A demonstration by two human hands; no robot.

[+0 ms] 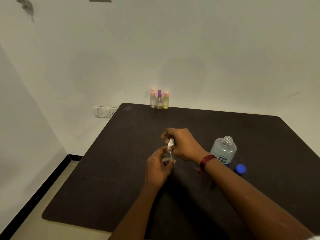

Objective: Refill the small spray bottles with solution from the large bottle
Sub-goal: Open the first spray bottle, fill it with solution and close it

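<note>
Your left hand [158, 168] grips the body of the small clear spray bottle [168, 155] at the middle of the desk [103, 179], fingers curled round it. Your right hand [183, 144] pinches the white spray head [171, 143] on top of it. The large bottle [224, 151] stands uncapped just right of your right wrist, and its blue cap [240, 169] lies beside it on the near side. Three more small spray bottles [159, 100] stand in a row at the far edge, against the wall [207, 58].
</note>
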